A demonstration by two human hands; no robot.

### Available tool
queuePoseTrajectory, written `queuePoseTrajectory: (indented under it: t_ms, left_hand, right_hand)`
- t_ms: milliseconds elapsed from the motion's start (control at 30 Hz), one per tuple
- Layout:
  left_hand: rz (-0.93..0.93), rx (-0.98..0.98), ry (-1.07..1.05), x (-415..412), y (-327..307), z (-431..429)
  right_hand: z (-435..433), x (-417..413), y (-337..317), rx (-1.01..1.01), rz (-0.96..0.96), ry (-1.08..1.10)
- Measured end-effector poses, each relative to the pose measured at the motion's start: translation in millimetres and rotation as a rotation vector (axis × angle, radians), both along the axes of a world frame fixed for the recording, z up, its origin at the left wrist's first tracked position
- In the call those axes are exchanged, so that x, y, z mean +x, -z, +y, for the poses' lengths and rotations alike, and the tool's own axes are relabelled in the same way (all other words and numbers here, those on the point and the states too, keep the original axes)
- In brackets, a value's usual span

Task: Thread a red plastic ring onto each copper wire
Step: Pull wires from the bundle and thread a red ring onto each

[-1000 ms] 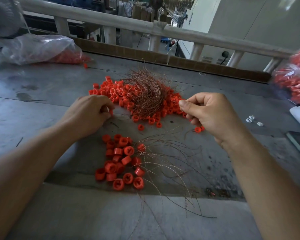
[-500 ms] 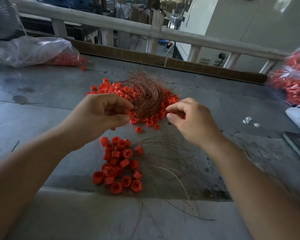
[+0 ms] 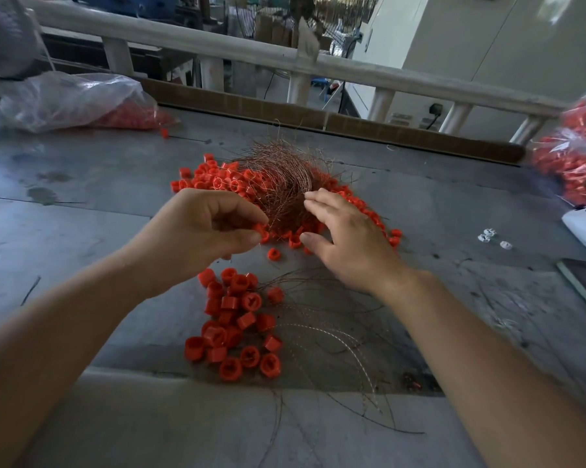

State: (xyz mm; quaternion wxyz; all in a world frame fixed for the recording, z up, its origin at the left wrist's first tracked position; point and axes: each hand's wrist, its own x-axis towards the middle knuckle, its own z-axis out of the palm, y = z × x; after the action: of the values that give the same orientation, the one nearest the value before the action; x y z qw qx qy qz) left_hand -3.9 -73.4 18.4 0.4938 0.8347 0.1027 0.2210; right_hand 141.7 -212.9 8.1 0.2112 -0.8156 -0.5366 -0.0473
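One stubby red ring (image 3: pixel 260 229) is pinched by the curled left hand (image 3: pixel 200 234). The right hand (image 3: pixel 349 248) is spread, empty, against the wiry copper tangle (image 3: pixel 285 184) at centre.

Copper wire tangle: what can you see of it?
The copper wire tangle is a dense, nest-like bunch of thin reddish-brown strands, with stray ends sticking up and outward. It lies on a pile of red rings on the grey table. The right hand, open, touches its near right side; the left hand pinches a red ring at its near left edge.
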Motion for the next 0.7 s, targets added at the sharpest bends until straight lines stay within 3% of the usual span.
queuePoseTrajectory:
  t_ms: [300, 567, 700]
  left_hand:
    - [0.009, 0.019, 0.009, 0.6, -1.0, -0.9]
    - [0.008, 0.002, 0.021, 1.1, -0.4, 0.5]
    - [0.012, -0.013, 0.024, 1.3, -0.4, 0.5]
  right_hand:
    - [2.4, 0.1, 3.7, -0.013, 0.034, -0.060]
    - [-2.4, -7.1, -6.5, 0.397, 0.060, 0.002]
    - [-5.3, -8.4, -9.4, 0.503, 0.090, 0.021]
